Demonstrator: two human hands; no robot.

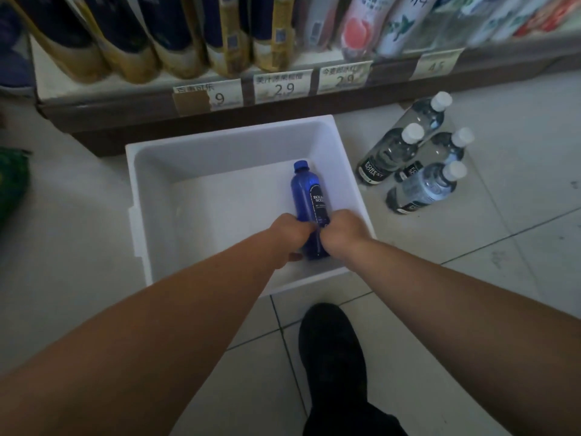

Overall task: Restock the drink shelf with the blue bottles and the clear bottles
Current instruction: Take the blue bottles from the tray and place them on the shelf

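Observation:
A blue bottle (309, 191) with a blue cap and a dark label lies in the right half of a white foam box (220, 133) on the floor, cap pointing toward the shelf. My left hand (290, 237) and my right hand (344, 228) both curl round its lower end, one on each side. More blue plastic shows between my hands; I cannot tell whether it is a second bottle. Several clear bottles (390, 155) with white caps stand on the tiles right of the box. The drink shelf (201, 111) runs just behind the box.
The shelf holds dark blue and gold bottles (176, 36) on the left and pale labelled bottles (358, 29) on the right, with price tags along its edge. My black shoe (333, 350) stands just in front of the box. A green package (12, 184) lies at far left.

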